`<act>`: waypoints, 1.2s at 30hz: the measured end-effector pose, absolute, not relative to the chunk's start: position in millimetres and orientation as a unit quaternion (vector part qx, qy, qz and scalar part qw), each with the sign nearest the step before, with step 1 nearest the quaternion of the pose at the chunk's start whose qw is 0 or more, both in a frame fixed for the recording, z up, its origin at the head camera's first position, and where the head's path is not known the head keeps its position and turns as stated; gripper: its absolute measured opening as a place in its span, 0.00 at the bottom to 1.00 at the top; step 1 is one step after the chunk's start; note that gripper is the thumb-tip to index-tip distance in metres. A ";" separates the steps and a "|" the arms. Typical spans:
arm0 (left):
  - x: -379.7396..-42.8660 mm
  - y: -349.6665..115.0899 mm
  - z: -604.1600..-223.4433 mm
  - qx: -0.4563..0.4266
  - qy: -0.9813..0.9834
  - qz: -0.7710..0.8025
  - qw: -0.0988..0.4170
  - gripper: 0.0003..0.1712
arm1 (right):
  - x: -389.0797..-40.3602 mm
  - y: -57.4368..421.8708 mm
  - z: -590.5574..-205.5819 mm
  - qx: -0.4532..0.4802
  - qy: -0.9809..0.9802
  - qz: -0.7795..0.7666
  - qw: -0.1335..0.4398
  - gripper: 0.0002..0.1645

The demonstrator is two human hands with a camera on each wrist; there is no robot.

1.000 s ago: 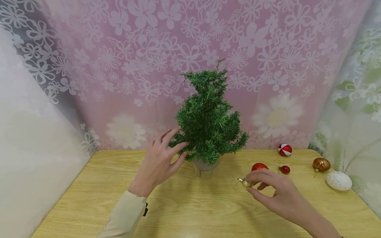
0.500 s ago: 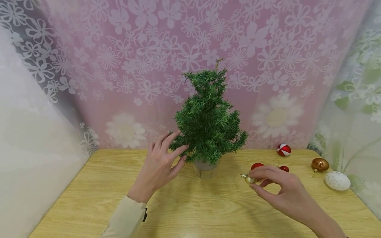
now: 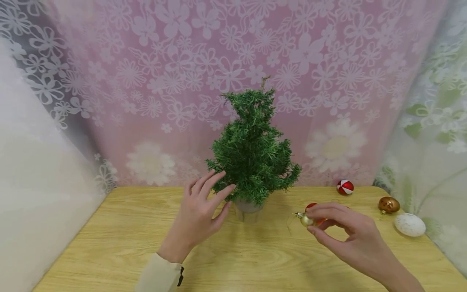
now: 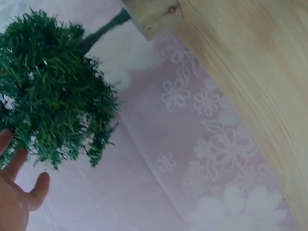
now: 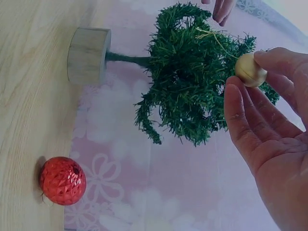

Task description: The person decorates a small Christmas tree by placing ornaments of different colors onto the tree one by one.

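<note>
A small artificial Christmas tree stands upright in a round wooden base on the table. At its lower left branches is my left hand, fingers spread and holding nothing. The left wrist view has those fingers right by the greenery. To the right of the tree, my right hand pinches a small gold Christmas bauble between thumb and fingers. A thin gold hanging loop trails from the bauble, as the right wrist view shows.
A faceted red bauble lies behind the right hand. Farther right on the wooden table are a red-and-white ball, a brown bauble and a speckled white egg. A pink floral curtain hangs behind.
The right hand has shifted slightly right with the gold bauble, now covering the small red bauble behind it. My left hand has dropped slightly lower in view, fingers still spread.
</note>
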State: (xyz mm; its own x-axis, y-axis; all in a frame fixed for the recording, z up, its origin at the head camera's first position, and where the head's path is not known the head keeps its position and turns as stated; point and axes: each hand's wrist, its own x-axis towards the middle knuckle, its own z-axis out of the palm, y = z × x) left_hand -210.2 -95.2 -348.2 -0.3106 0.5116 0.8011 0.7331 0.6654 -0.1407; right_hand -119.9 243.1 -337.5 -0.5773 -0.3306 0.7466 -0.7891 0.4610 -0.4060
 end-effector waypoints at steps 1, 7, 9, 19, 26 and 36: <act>-208.5 -93.9 -348.9 -0.396 -0.794 -0.126 0.444 0.18 | -120.8 242.3 -338.0 0.355 -0.794 0.390 0.301 0.36; -195.8 -84.1 -349.1 -0.427 -0.775 -0.147 0.442 0.17 | -125.7 235.1 -339.9 0.375 -0.772 0.417 0.299 0.33; -191.2 -80.8 -349.3 -0.432 -0.774 -0.159 0.435 0.17 | -125.5 232.6 -339.6 0.378 -0.769 0.424 0.294 0.31; -179.1 -65.6 -355.5 -0.455 -0.752 -0.267 0.396 0.17 | -125.8 221.2 -334.4 0.395 -0.760 0.425 0.294 0.30; -171.3 -53.2 -358.8 -0.448 -0.735 -0.371 0.347 0.19 | -125.6 210.9 -334.8 0.398 -0.762 0.429 0.278 0.25; -164.5 -44.1 -365.0 -0.433 -0.751 -0.352 0.353 0.10 | -123.1 197.4 -336.2 0.384 -0.789 0.404 0.259 0.32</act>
